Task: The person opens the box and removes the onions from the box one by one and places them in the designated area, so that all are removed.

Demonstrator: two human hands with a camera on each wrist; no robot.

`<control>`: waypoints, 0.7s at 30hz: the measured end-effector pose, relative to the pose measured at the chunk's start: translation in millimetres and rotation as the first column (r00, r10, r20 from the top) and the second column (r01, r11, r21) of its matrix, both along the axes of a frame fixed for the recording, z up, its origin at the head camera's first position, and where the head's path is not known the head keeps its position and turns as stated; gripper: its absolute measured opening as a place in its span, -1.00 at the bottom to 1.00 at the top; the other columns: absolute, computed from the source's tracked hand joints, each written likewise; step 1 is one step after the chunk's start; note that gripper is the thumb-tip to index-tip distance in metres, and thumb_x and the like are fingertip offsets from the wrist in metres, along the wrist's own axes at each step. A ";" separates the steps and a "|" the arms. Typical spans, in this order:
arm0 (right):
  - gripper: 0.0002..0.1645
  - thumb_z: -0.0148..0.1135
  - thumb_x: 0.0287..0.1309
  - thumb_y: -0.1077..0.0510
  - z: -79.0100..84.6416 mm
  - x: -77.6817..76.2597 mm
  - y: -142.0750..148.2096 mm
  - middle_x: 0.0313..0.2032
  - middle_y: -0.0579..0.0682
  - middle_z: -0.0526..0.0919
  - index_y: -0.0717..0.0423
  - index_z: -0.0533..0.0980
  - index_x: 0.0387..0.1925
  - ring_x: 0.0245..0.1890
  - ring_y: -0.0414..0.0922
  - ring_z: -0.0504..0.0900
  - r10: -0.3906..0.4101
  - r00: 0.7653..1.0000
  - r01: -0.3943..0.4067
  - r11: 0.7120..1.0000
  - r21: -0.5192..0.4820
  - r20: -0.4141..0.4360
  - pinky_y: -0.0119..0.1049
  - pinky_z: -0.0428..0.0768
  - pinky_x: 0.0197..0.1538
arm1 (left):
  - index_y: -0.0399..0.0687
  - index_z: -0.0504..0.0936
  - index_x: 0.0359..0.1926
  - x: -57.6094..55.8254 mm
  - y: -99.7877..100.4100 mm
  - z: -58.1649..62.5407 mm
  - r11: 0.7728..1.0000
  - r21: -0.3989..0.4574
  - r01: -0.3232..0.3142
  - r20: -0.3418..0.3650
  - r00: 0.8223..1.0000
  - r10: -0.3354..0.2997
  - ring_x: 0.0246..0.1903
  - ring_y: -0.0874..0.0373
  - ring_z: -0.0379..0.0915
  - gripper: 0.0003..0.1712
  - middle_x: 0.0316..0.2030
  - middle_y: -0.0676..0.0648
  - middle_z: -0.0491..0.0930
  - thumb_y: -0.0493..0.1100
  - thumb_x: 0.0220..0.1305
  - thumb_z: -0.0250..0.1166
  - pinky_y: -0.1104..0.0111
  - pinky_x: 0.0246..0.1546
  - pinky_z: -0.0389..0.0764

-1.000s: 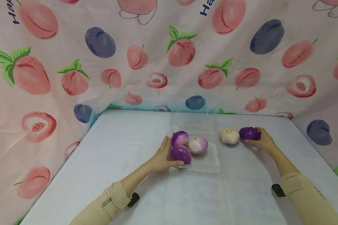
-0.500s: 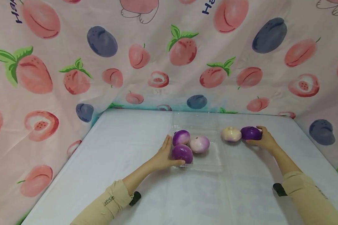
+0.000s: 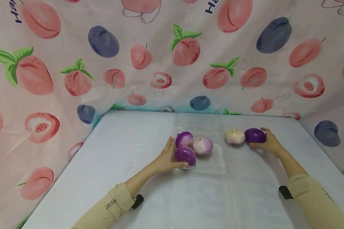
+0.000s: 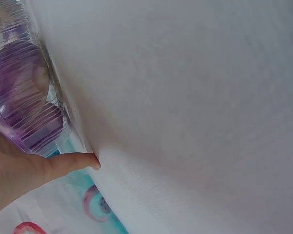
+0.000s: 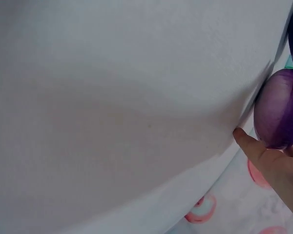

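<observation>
Pink fruit-print cloth (image 3: 166, 44), white table surface (image 3: 117, 143)

Three onions (image 3: 185, 155) mid-frame, two more right of centre; one clear container (image 3: 217, 159), seemingly, edges faint; one left hand (image 3: 164, 160), one right hand (image 3: 270, 143).

Blocked at the left wall of the clear container (image 3: 219, 156) by the left grip (image 3: 164, 160), and inside its left and middle by two purple onions (image 3: 185, 156) and a pale onion (image 3: 203, 146), but passable from above into its front right corner. Narrow just right of the container, obstructed by a cream onion (image 3: 235, 136), then by a dark purple onion (image 3: 255, 135) and the right grip (image 3: 270, 143); hemmed in behind by the container's clear lid (image 3: 199, 120) and the printed cloth (image 3: 149, 73). Roomy on the desk (image 3: 200, 200) in front of the container, between left forearm (image 3: 143, 176) and right forearm (image 3: 289, 162).
</observation>
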State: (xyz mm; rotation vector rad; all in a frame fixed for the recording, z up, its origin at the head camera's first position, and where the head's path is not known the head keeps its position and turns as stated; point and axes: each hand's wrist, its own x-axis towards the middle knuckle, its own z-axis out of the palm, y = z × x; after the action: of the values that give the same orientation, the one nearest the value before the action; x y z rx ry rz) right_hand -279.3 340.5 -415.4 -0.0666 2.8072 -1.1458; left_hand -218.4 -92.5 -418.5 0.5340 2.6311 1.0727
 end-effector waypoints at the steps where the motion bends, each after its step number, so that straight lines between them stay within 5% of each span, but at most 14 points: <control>1: 0.29 0.37 0.03 0.01 0.8 0.0 -0.1 0.26 0.69 -0.13 0.50 -0.32 0.37 0.27 0.55 -0.05 0.004 1.000 -0.004 1.000 -0.002 -0.001 0.38 0.03 0.27 | -0.26 -0.39 0.45 -0.2 0.2 0.4 1.000 -0.003 0.000 -0.004 1.000 0.000 0.45 -0.25 -0.39 0.40 0.47 -0.22 -0.50 0.35 -0.01 0.32 -0.14 0.36 -0.01; 11: 0.22 0.31 0.08 -0.02 10.9 1.8 -1.8 0.22 0.72 -0.02 0.58 -0.26 0.34 0.23 0.56 0.03 0.033 0.999 -0.030 0.996 0.081 -0.027 0.40 0.11 0.22 | -0.30 -0.37 0.45 -0.5 2.5 3.3 1.000 0.004 0.012 -0.013 1.000 -0.012 0.46 -0.21 -0.41 0.41 0.47 -0.26 -0.49 0.37 -0.01 0.32 -0.10 0.38 -0.01; 21: -0.04 0.24 0.16 0.08 32.8 11.5 -33.0 0.18 0.70 0.08 0.58 -0.04 0.29 0.17 0.55 0.13 0.111 0.972 -0.071 0.979 0.190 -0.207 0.42 0.19 0.16 | -0.28 -0.37 0.45 -0.6 0.6 -2.9 1.000 0.018 0.003 -0.001 1.000 -0.003 0.46 -0.20 -0.39 0.43 0.47 -0.23 -0.50 0.37 -0.04 0.34 -0.11 0.36 0.02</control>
State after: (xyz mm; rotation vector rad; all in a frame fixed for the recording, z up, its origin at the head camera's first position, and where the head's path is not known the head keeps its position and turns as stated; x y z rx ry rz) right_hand -267.8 307.5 -382.6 -0.3216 3.0482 -0.9078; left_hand -219.0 -91.9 -421.3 0.5417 2.6233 1.0968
